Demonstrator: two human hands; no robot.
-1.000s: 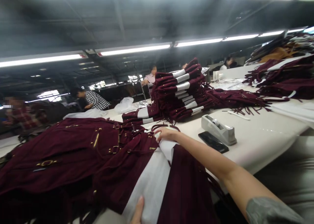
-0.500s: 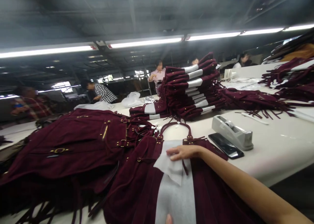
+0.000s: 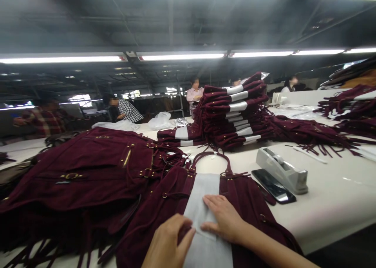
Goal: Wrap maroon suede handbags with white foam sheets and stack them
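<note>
A burgundy handbag lies in front of me, its looped handles pointing away. A white paper strip runs lengthwise down its middle. My right hand rests flat on the strip, thumb and fingers apart. At the strip's left edge, my left hand has its thumb and forefinger brought together on the paper; its other fingers are curled out of sight. The near end of the bag is out of frame.
Left lies a pile of burgundy bags with fringes. Behind stands a tall stack of wrapped bags. To the right are a black phone and a grey tape dispenser. Several people work farther back, one in a checked top.
My right hand has moved nearer along the strip, and the raised paper flap now lies flatter. My left hand has come up from the bottom edge to the paper's left side.
</note>
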